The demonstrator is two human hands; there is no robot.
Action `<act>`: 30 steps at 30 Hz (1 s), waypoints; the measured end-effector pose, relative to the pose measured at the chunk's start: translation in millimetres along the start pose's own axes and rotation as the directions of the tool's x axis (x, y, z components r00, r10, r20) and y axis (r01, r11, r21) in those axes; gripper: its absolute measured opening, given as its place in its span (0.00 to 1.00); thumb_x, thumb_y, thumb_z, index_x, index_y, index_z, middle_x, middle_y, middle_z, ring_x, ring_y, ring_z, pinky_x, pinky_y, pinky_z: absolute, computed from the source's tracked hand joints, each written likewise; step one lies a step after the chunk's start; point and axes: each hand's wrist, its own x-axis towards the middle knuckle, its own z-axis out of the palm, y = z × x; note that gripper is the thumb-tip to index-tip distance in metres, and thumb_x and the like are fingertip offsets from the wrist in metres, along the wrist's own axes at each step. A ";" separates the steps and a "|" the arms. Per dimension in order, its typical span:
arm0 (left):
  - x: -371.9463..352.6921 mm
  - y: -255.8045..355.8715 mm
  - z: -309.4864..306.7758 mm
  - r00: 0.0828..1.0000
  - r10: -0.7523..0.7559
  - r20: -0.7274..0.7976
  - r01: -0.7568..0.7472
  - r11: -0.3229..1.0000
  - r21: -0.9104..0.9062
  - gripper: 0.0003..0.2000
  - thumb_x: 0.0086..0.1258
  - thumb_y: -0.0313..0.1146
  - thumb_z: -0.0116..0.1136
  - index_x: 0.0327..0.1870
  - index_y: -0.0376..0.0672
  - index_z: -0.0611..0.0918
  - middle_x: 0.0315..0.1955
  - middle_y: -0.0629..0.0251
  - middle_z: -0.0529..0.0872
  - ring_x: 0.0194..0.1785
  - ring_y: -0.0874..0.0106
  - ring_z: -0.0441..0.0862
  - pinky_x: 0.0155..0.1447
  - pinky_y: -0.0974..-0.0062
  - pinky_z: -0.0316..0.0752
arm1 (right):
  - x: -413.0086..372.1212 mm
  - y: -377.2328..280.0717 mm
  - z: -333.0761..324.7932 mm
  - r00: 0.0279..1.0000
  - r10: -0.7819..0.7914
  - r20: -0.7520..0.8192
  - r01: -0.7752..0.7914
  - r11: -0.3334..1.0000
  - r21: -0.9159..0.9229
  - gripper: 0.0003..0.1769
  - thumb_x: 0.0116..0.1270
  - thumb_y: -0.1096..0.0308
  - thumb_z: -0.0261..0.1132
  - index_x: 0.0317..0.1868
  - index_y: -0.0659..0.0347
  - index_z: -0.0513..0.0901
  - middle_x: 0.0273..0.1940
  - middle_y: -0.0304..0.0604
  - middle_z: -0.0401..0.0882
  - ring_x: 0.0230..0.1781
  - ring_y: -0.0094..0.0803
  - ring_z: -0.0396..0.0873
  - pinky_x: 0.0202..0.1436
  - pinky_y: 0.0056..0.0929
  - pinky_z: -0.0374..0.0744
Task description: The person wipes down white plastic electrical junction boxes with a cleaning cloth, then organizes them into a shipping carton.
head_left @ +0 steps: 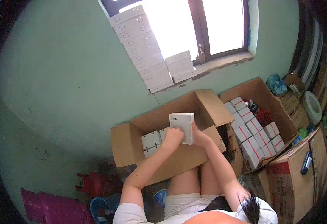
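Observation:
A white plastic electrical back box (187, 123) is held up over the open cardboard carton (163, 170) on my lap. My right hand (199, 137) grips it along its right side, with the thumb at the edge. My left hand (174, 136) is closed at the box's lower left, its curled fingers reaching to the inner face. Whatever those fingers pinch, if anything, is hidden. Several more white boxes (150, 140) lie inside the carton, to the left of my hands.
White boxes (141, 48) stand stacked on the windowsill, with a shorter stack (180, 66) beside them. A second carton (251, 87) at right holds small white boxes with red stripes (254, 126). A blue-handled cutter (306, 163) lies on a closed carton (283, 186). A red object (98, 183) is at lower left.

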 end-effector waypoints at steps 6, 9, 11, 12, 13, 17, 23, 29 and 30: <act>-7.5 -11.1 -13.0 0.983 0.059 0.173 -0.014 0.967 -0.253 0.05 0.57 0.26 0.59 0.30 0.41 0.87 0.30 0.56 0.87 0.37 0.61 0.87 0.40 0.64 0.82 | 3.2 3.7 -1.0 0.998 0.042 -0.049 -0.035 0.992 0.118 0.54 0.61 0.24 0.43 0.74 0.57 0.54 0.69 0.46 0.64 0.69 0.40 0.64 0.69 0.44 0.68; -7.2 -5.0 -15.6 0.979 0.082 0.189 -0.013 0.941 -0.338 0.08 0.57 0.24 0.58 0.35 0.42 0.86 0.31 0.56 0.86 0.39 0.59 0.86 0.42 0.61 0.81 | 2.7 6.2 0.1 0.998 -0.003 -0.060 0.008 0.996 0.086 0.52 0.64 0.24 0.36 0.75 0.58 0.53 0.68 0.46 0.64 0.69 0.40 0.63 0.72 0.43 0.63; -8.8 8.0 -13.6 0.996 0.035 -0.077 -0.073 0.818 -0.571 0.10 0.57 0.23 0.58 0.39 0.46 0.86 0.34 0.57 0.86 0.41 0.59 0.86 0.45 0.59 0.81 | -1.2 4.0 -2.8 0.999 -0.008 -0.052 0.011 0.998 0.060 0.53 0.64 0.24 0.35 0.75 0.59 0.53 0.69 0.46 0.64 0.69 0.40 0.62 0.72 0.42 0.62; -9.8 7.8 -17.7 0.996 0.036 -0.077 -0.074 0.818 -0.571 0.10 0.57 0.23 0.58 0.39 0.46 0.86 0.34 0.57 0.86 0.41 0.59 0.86 0.45 0.59 0.81 | -2.5 3.6 -3.4 0.999 -0.011 -0.042 0.013 0.999 0.035 0.53 0.64 0.24 0.34 0.74 0.60 0.53 0.69 0.46 0.63 0.70 0.39 0.62 0.73 0.41 0.61; -10.5 6.9 -23.3 0.998 0.039 -0.042 -0.056 0.820 -0.570 0.10 0.57 0.24 0.59 0.38 0.48 0.86 0.35 0.57 0.86 0.42 0.59 0.86 0.45 0.59 0.80 | -2.2 4.4 -3.1 0.999 -0.013 -0.042 0.014 0.999 0.033 0.53 0.64 0.24 0.34 0.74 0.60 0.53 0.69 0.46 0.63 0.70 0.39 0.62 0.73 0.41 0.61; -8.1 -15.6 -18.6 0.981 0.087 0.176 -0.038 0.964 -0.264 0.10 0.57 0.29 0.60 0.39 0.48 0.87 0.29 0.56 0.86 0.38 0.58 0.86 0.40 0.60 0.80 | -6.3 -1.3 7.5 0.996 -0.071 -0.055 0.072 0.997 0.005 0.58 0.57 0.20 0.41 0.75 0.58 0.52 0.69 0.47 0.63 0.70 0.40 0.63 0.70 0.44 0.67; 2.9 -7.5 -18.2 0.958 -0.044 0.282 0.125 0.952 -0.278 0.09 0.55 0.30 0.63 0.37 0.46 0.87 0.32 0.54 0.87 0.40 0.58 0.86 0.43 0.61 0.81 | -0.5 3.7 1.6 0.998 -0.057 -0.009 0.058 0.996 0.073 0.55 0.61 0.23 0.36 0.75 0.59 0.51 0.70 0.46 0.61 0.70 0.40 0.61 0.72 0.40 0.62; -10.9 10.7 -14.7 0.996 -0.069 0.059 0.090 0.709 -0.700 0.09 0.59 0.29 0.59 0.40 0.45 0.86 0.44 0.58 0.86 0.47 0.57 0.84 0.50 0.63 0.79 | 6.2 18.7 -16.0 0.995 -0.101 0.010 0.100 0.992 0.082 0.54 0.63 0.23 0.33 0.76 0.58 0.50 0.70 0.45 0.61 0.71 0.39 0.61 0.73 0.39 0.61; -13.9 11.7 -15.2 0.996 -0.065 0.056 0.086 0.709 -0.700 0.09 0.59 0.29 0.59 0.40 0.45 0.86 0.44 0.58 0.86 0.47 0.57 0.84 0.50 0.63 0.79 | 5.6 18.1 -15.8 0.993 -0.119 -0.002 0.119 0.991 0.059 0.55 0.61 0.22 0.34 0.76 0.58 0.50 0.70 0.45 0.61 0.70 0.39 0.61 0.73 0.40 0.62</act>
